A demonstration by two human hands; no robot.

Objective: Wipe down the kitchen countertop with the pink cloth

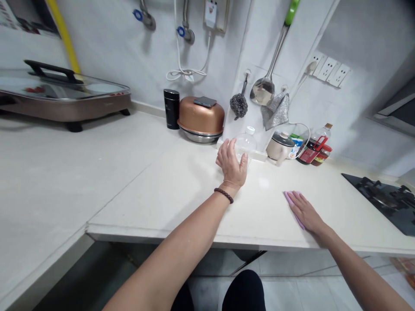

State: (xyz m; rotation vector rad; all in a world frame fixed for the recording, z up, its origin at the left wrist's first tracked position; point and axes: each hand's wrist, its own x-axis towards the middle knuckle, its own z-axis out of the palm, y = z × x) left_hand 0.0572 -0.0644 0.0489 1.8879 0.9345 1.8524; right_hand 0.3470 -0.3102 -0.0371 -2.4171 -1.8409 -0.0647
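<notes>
My left hand (231,163) reaches across the white countertop (162,190) and wraps around a clear plastic bottle (246,144) with a white cap, standing near the back wall. A dark bead bracelet sits on that wrist. My right hand (304,211) lies flat, fingers stretched out, on a pink cloth (289,197) spread on the counter toward the right.
Behind the bottle stand a copper-coloured pot (201,115) with a phone on it, a black cylinder (171,109), a small cream cooker (279,147) and sauce bottles (316,149). A ladle and scrubber hang on the wall. A gas hob (385,201) is at right, an electric grill (61,97) at far left.
</notes>
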